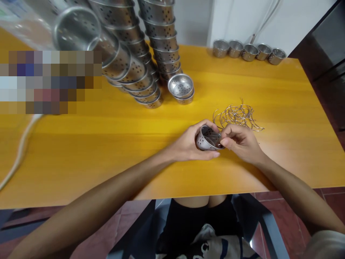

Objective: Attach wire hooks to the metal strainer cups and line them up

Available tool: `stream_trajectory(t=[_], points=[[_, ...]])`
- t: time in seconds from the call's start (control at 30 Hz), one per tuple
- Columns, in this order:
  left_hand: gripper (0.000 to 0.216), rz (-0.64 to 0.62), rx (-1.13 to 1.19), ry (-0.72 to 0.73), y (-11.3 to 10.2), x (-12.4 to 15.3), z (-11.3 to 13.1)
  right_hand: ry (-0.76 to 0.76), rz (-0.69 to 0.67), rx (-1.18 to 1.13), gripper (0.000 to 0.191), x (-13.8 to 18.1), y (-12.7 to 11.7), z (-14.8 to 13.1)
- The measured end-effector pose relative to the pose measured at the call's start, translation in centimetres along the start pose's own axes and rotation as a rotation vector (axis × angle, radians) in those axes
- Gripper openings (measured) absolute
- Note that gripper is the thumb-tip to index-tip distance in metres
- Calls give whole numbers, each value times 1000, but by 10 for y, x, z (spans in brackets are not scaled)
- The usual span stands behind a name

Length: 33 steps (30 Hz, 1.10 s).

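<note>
My left hand (188,144) grips a small perforated metal cup (206,138), tilted on its side just above the yellow table (107,144). The fingers of my right hand (241,142) pinch at the cup's rim, apparently on a thin wire piece that is too small to make out. A tangled pile of bent wire handles (237,116) lies on the table just beyond both hands.
Tall leaning stacks of perforated metal cups (151,46) stand at the back left, with a short stack (181,88) in front of them. A row of several finished cups (249,51) lines the far edge. A white cable (18,151) runs along the left.
</note>
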<state>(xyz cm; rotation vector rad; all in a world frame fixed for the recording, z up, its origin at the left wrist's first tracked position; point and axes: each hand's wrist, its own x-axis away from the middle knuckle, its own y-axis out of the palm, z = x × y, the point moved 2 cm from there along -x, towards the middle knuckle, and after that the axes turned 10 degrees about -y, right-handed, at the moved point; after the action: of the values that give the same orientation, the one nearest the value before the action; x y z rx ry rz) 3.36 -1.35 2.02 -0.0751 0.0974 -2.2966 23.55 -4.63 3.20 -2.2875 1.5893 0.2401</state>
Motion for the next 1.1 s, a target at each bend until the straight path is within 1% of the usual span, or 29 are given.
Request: stream_trajectory(t=[0.17,0.27,0.43,0.63,0.73,0.8,0.87,0.93,0.97,1.03,1.1], points=[[54,-29,31,-8,0,0,-1,-9,17,21,40,2,3,1],[53,-46,42,-6,1,1,-2,-15,46,29,44,1,6,-1],[53,-45,40,-6,1,1,-4,1,47,66,48,-1,8,-5],[52,-54,61,-13,0,0,-4,-7,21,63,44,0,9,-3],[52,-47,39,-3,0,0,-4,-16,32,75,41,1,7,-1],[54,16,1,32,1,1,-5,-54,59,92,35,-1,3,0],[57,166,-66,117,2,3,-5,-63,114,81,27,-3,-2,2],[59,323,-194,267,3,6,-4,5,150,6,37,-4,-5,5],[60,378,-275,345,4,8,-3,63,137,-39,40,-3,-4,7],[66,426,-419,457,5,10,-3,162,63,-61,35,-1,0,9],[80,436,-490,477,5,9,-6,197,13,16,36,1,3,10]])
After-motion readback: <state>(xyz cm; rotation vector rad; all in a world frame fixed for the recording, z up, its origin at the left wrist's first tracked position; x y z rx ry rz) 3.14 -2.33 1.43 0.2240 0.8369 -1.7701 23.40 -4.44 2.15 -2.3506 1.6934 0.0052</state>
